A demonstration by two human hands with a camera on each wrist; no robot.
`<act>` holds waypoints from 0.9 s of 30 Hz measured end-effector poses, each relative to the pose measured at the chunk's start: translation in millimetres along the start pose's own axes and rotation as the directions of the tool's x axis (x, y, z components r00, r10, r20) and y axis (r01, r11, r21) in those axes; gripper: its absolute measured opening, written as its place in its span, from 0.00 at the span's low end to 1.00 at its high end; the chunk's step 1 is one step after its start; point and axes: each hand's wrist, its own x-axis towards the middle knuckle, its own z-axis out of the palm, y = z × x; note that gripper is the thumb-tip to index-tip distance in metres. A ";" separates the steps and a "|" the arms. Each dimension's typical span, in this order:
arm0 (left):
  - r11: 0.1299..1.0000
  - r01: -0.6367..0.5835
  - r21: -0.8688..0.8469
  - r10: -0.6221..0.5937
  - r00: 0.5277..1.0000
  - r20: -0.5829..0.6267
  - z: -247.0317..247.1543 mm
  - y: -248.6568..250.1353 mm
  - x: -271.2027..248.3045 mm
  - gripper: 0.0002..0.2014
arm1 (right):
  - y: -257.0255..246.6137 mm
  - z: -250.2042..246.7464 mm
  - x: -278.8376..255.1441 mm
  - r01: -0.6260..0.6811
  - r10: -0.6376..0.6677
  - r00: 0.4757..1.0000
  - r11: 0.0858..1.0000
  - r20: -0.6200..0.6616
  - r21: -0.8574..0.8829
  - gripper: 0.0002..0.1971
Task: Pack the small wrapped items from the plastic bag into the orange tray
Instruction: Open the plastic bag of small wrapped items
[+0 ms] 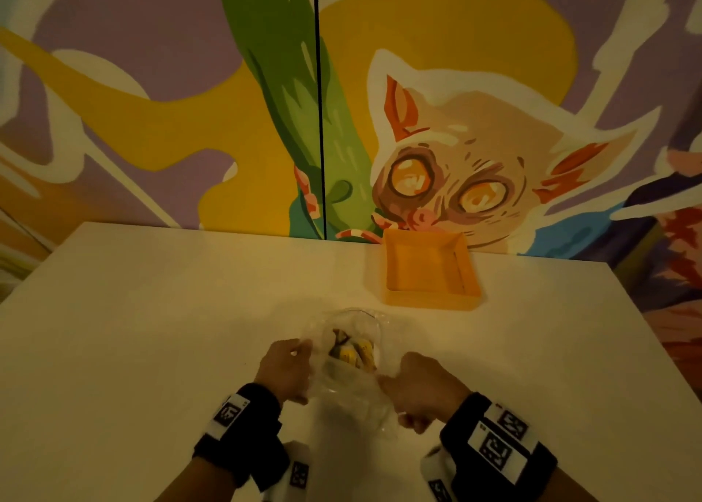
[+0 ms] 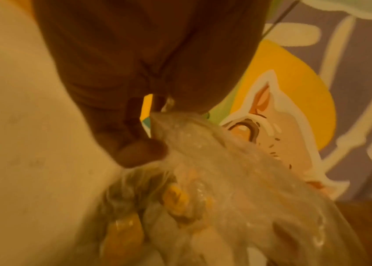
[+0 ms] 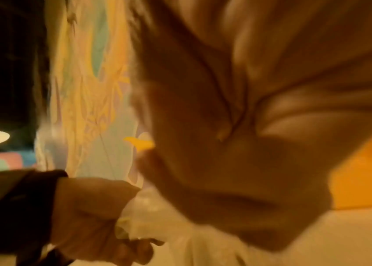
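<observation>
A clear plastic bag point(image 1: 353, 391) lies on the white table near the front edge, its mouth facing away from me. Inside it sit several small yellow wrapped items point(image 1: 353, 351), also seen through the film as yellow wrapped items point(image 2: 176, 199) in the left wrist view. My left hand point(image 1: 286, 368) pinches the bag's left edge; the bag point(image 2: 214, 162) stretches from its fingers. My right hand point(image 1: 418, 391) grips the bag's right edge. The orange tray point(image 1: 431, 302) stands beyond the bag, to the right, with nothing visible in it. The right wrist view is blurred.
The white table point(image 1: 152, 311) ends at a painted mural wall point(image 1: 456, 140) right behind the tray. The table's right edge point(image 1: 653, 334) drops off beside the tray. Bare table spreads left of the bag.
</observation>
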 end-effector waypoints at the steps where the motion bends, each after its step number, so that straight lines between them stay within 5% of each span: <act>1: 0.976 0.032 -0.216 -0.022 0.999 0.045 3.4 -2.6 -0.1 0.14 | -1.0 0.5 2.0 0.050 -0.050 0.999 0.998 -0.016 0.039 0.15; 4: 0.815 0.139 -0.562 -0.091 0.989 0.113 13.5 -10.6 6.6 0.11 | 0.6 2.8 15.3 0.115 -0.083 0.993 0.850 -0.084 0.514 0.10; 7: 0.566 0.281 -0.775 -0.205 0.959 0.198 15.8 -13.3 15.5 0.15 | 9.8 2.6 31.2 0.033 -0.021 0.999 0.439 -0.026 0.898 0.11; 10: 0.445 0.280 -0.851 -0.235 0.953 0.191 12.6 -1.1 15.3 0.16 | 21.5 -2.0 43.4 -0.055 0.064 0.997 0.053 0.051 0.997 0.11; 12: 0.454 0.252 -0.855 -0.259 0.955 0.144 16.4 -0.8 21.2 0.16 | 23.7 -3.9 51.1 -0.039 0.105 0.993 -0.076 0.047 0.996 0.13; 15: 0.432 0.274 -0.859 -0.270 0.948 0.167 25.4 2.1 22.3 0.10 | 16.7 2.6 62.1 -0.042 0.099 0.994 -0.107 0.053 0.993 0.12; 19: 0.367 0.244 -0.898 -0.196 0.964 0.182 35.9 13.9 4.3 0.13 | 12.5 8.7 63.6 -0.153 0.149 0.977 -0.020 0.154 0.988 0.10; 20: 0.383 0.234 -0.894 -0.193 0.966 0.170 35.9 18.3 0.8 0.13 | 12.1 8.1 62.4 -0.171 0.158 0.973 -0.014 0.171 0.985 0.11; 21: 0.525 0.202 -0.827 -0.205 0.973 0.107 36.2 20.6 -1.4 0.13 | 11.3 7.6 59.1 -0.170 0.172 0.971 0.021 0.164 0.985 0.14; 23: 0.792 0.085 -0.605 -0.153 0.986 -0.062 36.5 17.8 1.4 0.07 | 8.9 8.4 54.5 -0.132 0.167 0.979 0.107 0.113 0.985 0.17; 24: 0.914 -0.022 -0.404 -0.059 0.981 -0.187 35.7 15.0 2.3 0.15 | 8.4 10.2 56.1 -0.112 0.162 0.983 0.161 0.085 0.981 0.18; 25: 0.972 -0.159 -0.172 0.109 0.957 -0.270 33.8 10.3 6.6 0.25 | 8.6 13.1 58.1 -0.102 0.169 0.983 0.214 0.066 0.972 0.20; 27: 0.891 -0.354 0.285 0.419 0.882 -0.216 32.9 9.1 10.1 0.37 | 10.6 17.3 63.7 -0.087 0.168 0.985 0.293 0.038 0.952 0.23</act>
